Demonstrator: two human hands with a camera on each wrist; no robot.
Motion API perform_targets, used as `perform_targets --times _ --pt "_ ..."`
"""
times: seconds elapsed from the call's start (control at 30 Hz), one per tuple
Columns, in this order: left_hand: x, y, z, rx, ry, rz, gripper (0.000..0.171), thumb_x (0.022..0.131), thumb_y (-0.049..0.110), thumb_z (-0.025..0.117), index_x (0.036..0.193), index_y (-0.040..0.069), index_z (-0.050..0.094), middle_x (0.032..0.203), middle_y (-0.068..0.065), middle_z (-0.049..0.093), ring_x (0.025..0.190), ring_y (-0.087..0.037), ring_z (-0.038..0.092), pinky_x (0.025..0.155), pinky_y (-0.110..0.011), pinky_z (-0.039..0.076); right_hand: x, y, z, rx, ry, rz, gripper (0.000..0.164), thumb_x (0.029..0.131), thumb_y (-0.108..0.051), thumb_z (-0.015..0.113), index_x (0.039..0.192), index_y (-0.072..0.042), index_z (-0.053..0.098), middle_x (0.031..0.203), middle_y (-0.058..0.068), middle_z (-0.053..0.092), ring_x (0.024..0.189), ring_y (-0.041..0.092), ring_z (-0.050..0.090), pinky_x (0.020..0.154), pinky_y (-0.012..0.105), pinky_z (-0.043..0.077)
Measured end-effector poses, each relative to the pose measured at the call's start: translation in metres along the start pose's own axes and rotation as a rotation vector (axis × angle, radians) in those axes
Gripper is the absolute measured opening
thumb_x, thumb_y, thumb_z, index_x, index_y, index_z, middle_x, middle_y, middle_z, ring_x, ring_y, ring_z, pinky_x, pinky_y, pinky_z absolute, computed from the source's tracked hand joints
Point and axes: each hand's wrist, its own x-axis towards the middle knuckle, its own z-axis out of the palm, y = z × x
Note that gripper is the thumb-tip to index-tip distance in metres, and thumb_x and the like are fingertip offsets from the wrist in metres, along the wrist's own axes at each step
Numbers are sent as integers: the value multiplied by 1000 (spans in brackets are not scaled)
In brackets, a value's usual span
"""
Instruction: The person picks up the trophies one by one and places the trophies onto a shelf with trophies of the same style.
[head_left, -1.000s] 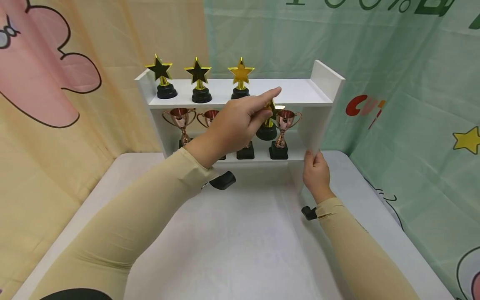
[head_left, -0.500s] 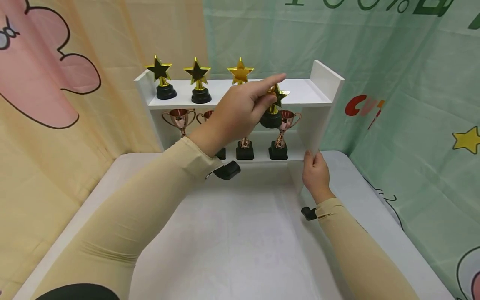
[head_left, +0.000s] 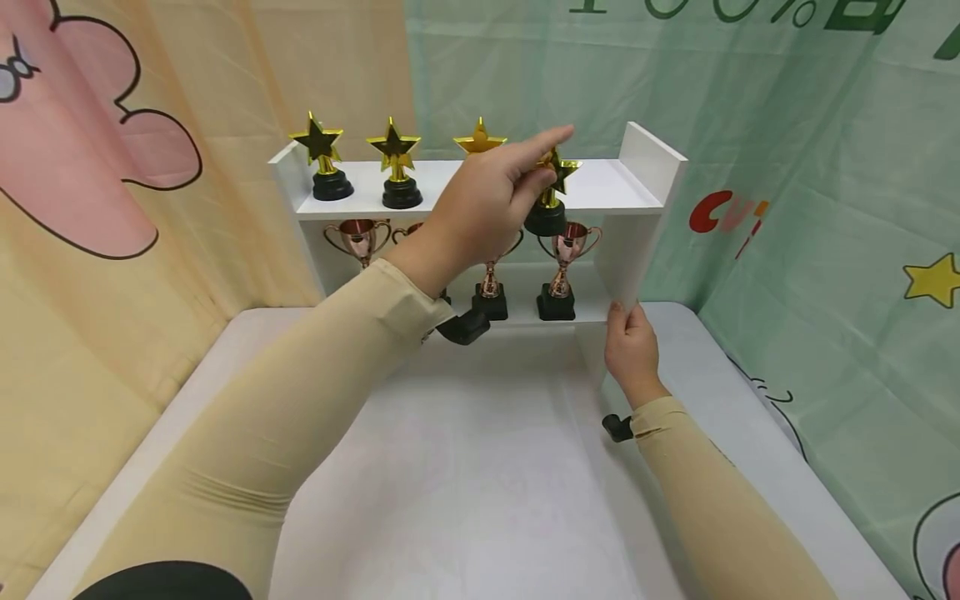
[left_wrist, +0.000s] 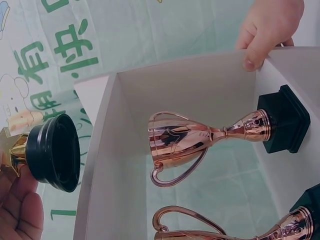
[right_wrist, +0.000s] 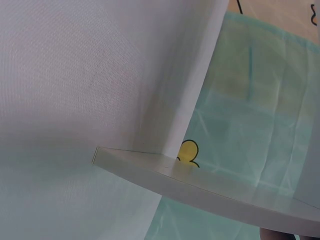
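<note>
My left hand [head_left: 483, 196] holds a gold star trophy [head_left: 547, 218] with a round black base, just in front of the top board of a white shelf [head_left: 592, 179]. In the left wrist view the underside of the star trophy's base [left_wrist: 55, 152] shows, apart from the shelf edge. Fingers partly hide the star. My right hand [head_left: 632, 350] grips the shelf's right side panel low down; its thumb lies on the panel's edge in the left wrist view. Three more star trophies [head_left: 401, 162] stand along the top board, the third partly behind my left hand.
Several copper two-handled cup trophies stand on the lower board, the rightmost cup trophy [head_left: 558, 275] nearest the right panel. The shelf stands on a white-covered table [head_left: 480, 483]. Printed curtains [head_left: 825, 208] hang behind and beside it.
My left hand has lifted the star trophy from in front of the lower compartment up to the top board's front edge, slightly rightward. My right hand stays on the side panel.
</note>
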Motion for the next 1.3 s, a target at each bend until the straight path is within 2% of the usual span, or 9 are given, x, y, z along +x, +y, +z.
perform_targets --times 0.2,0.37,0.53,0.8,0.93,1.17,1.3 --pt "6 -2 3 5 -7 -39 49 112 20 52 160 16 47 97 -5 65 76 -16 46 81 -26 43 -1 0 0 -8 -9 6 50 115 -40 34 143 -5 55 131 25 64 111 37 56 97 57 45" --pt "11 -4 6 14 -4 -66 50 111 21 52 161 16 46 115 -3 72 86 -11 57 84 -24 45 -1 0 0 -5 -12 3 50 115 -40 35 144 -6 55 132 25 64 113 37 57 98 58 45" --pt "15 -5 8 25 -9 -101 51 112 22 51 162 19 44 124 -1 73 98 -5 63 88 -21 48 0 -1 1 -1 0 5 48 115 -40 36 138 -5 57 127 25 65 110 38 56 96 57 45" --pt "22 -2 10 68 -45 -155 53 112 24 49 164 24 38 117 0 69 90 -10 53 85 -19 44 0 -2 1 -6 6 4 46 115 -39 36 134 -3 58 121 25 65 107 38 56 95 57 45" --pt "25 -1 10 101 -68 -190 54 113 26 47 166 27 34 112 -1 64 89 -13 50 84 -20 43 -1 -2 1 -2 2 4 48 115 -39 35 138 -3 57 126 25 65 111 37 57 97 58 46" --pt "31 2 11 127 -97 -272 57 113 30 44 168 32 27 125 -1 62 94 -14 50 83 -21 44 -1 -2 1 4 2 6 49 114 -40 35 141 -4 57 129 25 65 114 37 58 98 58 46" --pt "34 3 14 122 -98 -300 58 113 29 44 168 34 26 125 -1 62 97 -13 50 86 -22 45 -1 -1 1 -2 7 -2 48 114 -39 35 138 -4 58 125 26 66 111 37 58 96 58 46"
